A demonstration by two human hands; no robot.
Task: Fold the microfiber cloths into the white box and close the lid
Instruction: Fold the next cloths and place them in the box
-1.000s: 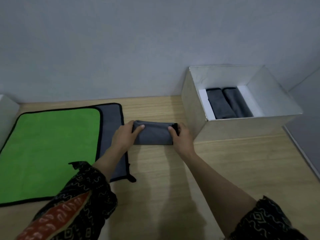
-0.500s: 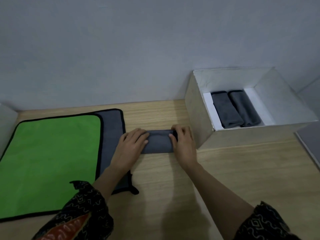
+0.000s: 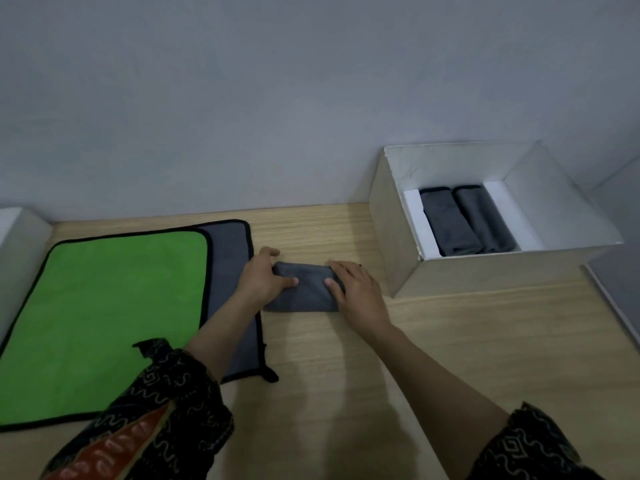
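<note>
A small folded grey cloth (image 3: pixel 306 292) lies on the wooden table between the flat cloths and the white box (image 3: pixel 502 271). My left hand (image 3: pixel 261 280) grips its left end, thumb on top and fingers round the far edge. My right hand (image 3: pixel 358 289) grips its right end the same way. The box stands open at the right and holds two folded grey cloths (image 3: pixel 465 221) side by side on its white floor. A green cloth (image 3: pixel 114 313) lies spread flat at the left, on top of a grey cloth (image 3: pixel 230 261) with black trim.
The wall runs close behind the table. A white object (image 3: pixel 17 244) stands at the far left edge. A flat grey and white panel (image 3: pixel 616 292) lies right of the box, partly out of view. Bare wood stretches in front of the box.
Half a second ago both hands lay flatter over the cloth. Now the thumbs rest on top and the fingers wrap its ends. The cloth stays beside the box.
</note>
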